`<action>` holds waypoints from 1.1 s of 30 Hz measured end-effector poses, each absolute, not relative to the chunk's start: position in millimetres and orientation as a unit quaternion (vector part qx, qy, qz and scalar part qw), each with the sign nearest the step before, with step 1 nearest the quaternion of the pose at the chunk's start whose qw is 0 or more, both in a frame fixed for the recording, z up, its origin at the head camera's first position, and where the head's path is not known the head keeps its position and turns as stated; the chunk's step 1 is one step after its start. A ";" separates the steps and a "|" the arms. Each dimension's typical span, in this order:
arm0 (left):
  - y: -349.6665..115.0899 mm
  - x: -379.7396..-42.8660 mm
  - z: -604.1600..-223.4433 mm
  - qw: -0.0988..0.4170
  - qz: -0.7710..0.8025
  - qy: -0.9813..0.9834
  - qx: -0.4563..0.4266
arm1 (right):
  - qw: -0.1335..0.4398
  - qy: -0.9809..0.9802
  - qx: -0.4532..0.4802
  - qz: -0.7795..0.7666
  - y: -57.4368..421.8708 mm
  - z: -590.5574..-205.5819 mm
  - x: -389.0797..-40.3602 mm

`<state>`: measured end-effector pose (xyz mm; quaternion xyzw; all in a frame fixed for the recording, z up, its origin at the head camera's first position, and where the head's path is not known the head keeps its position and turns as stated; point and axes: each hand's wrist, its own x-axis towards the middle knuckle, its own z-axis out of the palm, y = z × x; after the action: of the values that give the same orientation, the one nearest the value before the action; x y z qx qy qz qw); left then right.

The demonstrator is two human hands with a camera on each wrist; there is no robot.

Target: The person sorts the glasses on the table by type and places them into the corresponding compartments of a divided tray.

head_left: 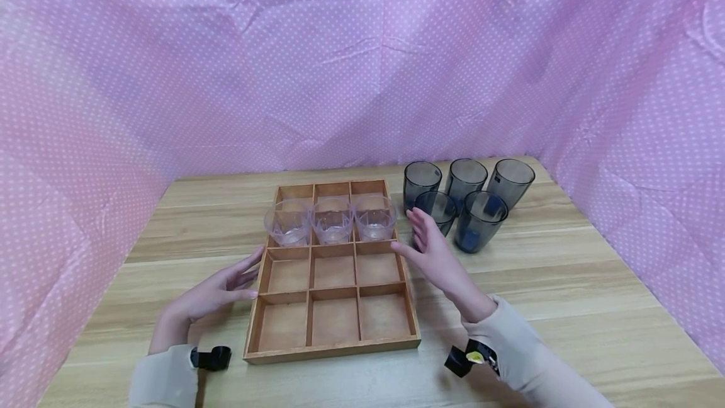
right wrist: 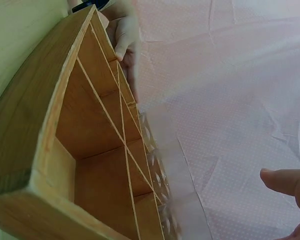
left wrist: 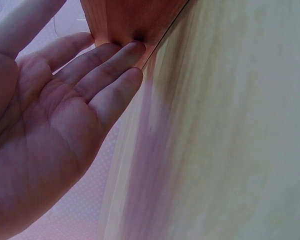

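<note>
A wooden divided tray [head_left: 334, 352] lies before me, with three clear plastic cups [head_left: 332, 222] standing side by side across one of its rows. My left hand [head_left: 212, 291] is at the tray's left side; in the left wrist view its straight fingertips [left wrist: 135, 47] touch the wooden wall. Fingers spread, my right hand [head_left: 438, 263] hovers by the tray's right edge and holds nothing. Just beyond it stand several tall grey-tinted glasses [head_left: 481, 222], one partly hidden behind its fingers. In the right wrist view only the thumb [right wrist: 282, 181] and part of the palm show.
The light wood table [head_left: 566, 282] carries everything. A pink polka-dot cloth [head_left: 340, 68] hangs round its back and sides. Each wrist wears a black strap with a small device, such as the left wrist device [head_left: 212, 358].
</note>
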<state>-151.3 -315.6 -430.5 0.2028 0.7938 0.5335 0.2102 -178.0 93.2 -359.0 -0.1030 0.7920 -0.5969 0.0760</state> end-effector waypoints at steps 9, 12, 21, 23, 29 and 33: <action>-315.1 -151.1 -431.1 0.214 0.535 0.793 0.199 | 0.071 0.807 -0.091 -0.579 105.1 -355.6 -171.1; -314.9 -151.0 -430.2 0.213 0.537 0.792 0.198 | 0.065 0.809 -0.092 -0.577 108.7 -353.8 -169.5; -315.1 -151.4 -429.6 0.212 0.539 0.789 0.203 | 0.053 0.816 -0.092 -0.569 120.3 -348.0 -163.5; -315.0 -151.4 -430.0 0.212 0.539 0.790 0.203 | 0.050 0.818 -0.094 -0.566 123.6 -347.9 -162.4; -315.0 -150.9 -429.6 0.210 0.536 0.792 0.202 | 0.042 0.819 -0.100 -0.563 132.4 -347.7 -161.2; -315.1 -150.7 -429.3 0.210 0.536 0.792 0.203 | 0.034 0.818 -0.101 -0.565 137.3 -346.0 -160.3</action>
<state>-150.7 -315.1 -429.3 0.2033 0.7924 0.5356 0.2096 -160.3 137.3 -346.0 -0.1008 0.8183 -0.5649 0.0340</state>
